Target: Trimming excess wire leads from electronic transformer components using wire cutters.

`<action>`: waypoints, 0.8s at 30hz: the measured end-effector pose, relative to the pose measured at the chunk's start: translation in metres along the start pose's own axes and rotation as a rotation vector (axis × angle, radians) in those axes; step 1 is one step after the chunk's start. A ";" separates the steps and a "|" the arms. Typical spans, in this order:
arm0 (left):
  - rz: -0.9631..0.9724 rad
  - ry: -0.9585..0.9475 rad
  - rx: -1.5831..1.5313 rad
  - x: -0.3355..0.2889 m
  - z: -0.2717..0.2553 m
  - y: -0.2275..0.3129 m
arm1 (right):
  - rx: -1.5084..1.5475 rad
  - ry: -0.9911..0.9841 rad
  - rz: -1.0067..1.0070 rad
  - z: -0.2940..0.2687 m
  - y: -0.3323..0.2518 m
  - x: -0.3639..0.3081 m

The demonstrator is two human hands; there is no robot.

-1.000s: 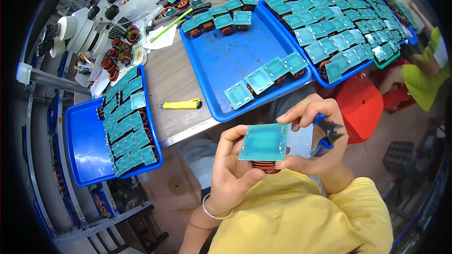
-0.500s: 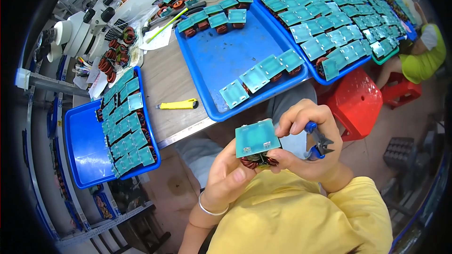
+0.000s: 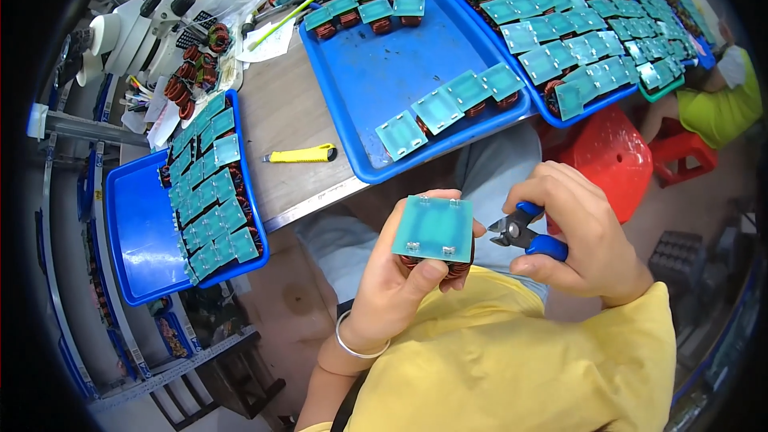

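Observation:
My left hand (image 3: 382, 304) grips a coil with a square green circuit board (image 3: 434, 228) on top. Its copper windings show under the board's near edge, and small solder spots sit near the board's corners. Just to the right, my right hand (image 3: 596, 244) holds blue-handled side cutters (image 3: 524, 232). Their jaws are parted and point toward the board, apart from it. On the table ahead lies a blue tray (image 3: 376, 72) with several like coil boards along its far end and its near right side.
A yellow utility knife (image 3: 302, 154) lies on the table. Packed trays of green boards (image 3: 552, 40) stand at the right, another stack (image 3: 212, 192) at the left. A red stool (image 3: 612, 160) is at the right, where another person's yellow-green sleeve (image 3: 724, 100) shows. Loose copper coils (image 3: 188, 80) lie at the back left.
My right hand has let go of the coil board and moved right. The cutters have swung round to point left at the board. My left hand keeps the piece, now tilted more face-up.

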State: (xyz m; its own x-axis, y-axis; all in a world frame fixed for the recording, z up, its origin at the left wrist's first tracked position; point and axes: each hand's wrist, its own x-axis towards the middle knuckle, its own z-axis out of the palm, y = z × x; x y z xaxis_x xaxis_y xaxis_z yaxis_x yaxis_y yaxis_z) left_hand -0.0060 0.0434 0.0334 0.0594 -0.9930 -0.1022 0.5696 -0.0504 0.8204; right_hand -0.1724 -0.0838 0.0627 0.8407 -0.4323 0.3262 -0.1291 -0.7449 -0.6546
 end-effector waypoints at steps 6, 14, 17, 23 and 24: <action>0.020 0.170 0.159 -0.001 0.011 0.000 | -0.096 -0.143 -0.052 -0.010 -0.014 0.005; 0.111 0.253 0.349 -0.004 0.014 -0.005 | -0.254 -0.184 -0.135 -0.007 -0.019 0.005; 0.151 0.088 0.453 -0.008 0.000 -0.007 | -0.281 -0.185 -0.133 -0.007 -0.020 0.003; 0.185 0.093 0.596 -0.007 0.001 -0.005 | -0.285 -0.210 -0.113 -0.007 -0.018 0.000; 0.183 0.094 0.592 -0.007 0.001 -0.005 | -0.276 -0.216 -0.115 -0.007 -0.017 -0.001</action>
State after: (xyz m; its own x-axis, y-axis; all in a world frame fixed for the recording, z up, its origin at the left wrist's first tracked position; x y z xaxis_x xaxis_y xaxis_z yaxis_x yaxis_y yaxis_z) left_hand -0.0100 0.0507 0.0308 0.1999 -0.9789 0.0427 -0.0055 0.0425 0.9991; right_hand -0.1744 -0.0746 0.0784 0.9458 -0.2427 0.2159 -0.1398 -0.9040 -0.4040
